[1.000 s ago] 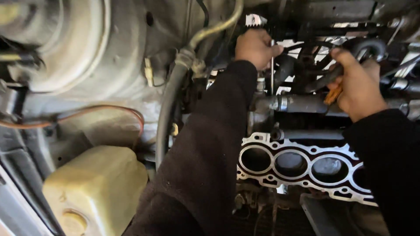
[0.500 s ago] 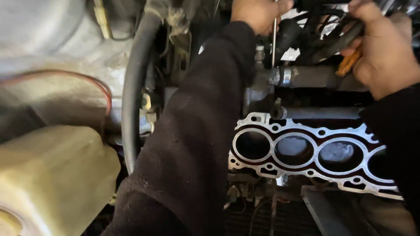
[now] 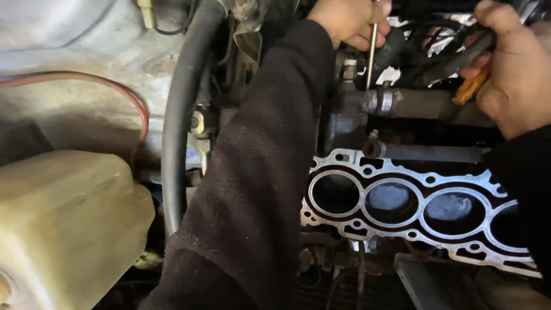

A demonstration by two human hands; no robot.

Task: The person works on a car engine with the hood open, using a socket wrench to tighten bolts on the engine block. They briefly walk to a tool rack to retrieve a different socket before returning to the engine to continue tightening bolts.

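Observation:
My left hand [image 3: 350,20], in a dark fleece sleeve, is at the top of the view, closed around a thin metal screwdriver shaft [image 3: 371,54] that points down at a metal hose clamp [image 3: 383,100] on a dark pipe. At the upper right, my right hand [image 3: 511,74] grips a black rubber hose [image 3: 459,57]; an orange piece shows under its fingers. Below both hands lies the open engine block with a silver head gasket [image 3: 402,227] around several cylinder bores.
A thick black hose [image 3: 178,120] curves down left of my sleeve. A yellowed plastic reservoir [image 3: 63,224] fills the lower left. A thin red wire [image 3: 115,86] arcs over the grey body panel. Wires and hoses crowd the top behind the hands.
The view has moved closer and lower, so both hands sit higher in the frame. The left hand keeps the screwdriver at the clamp, and the right hand still holds the hose.

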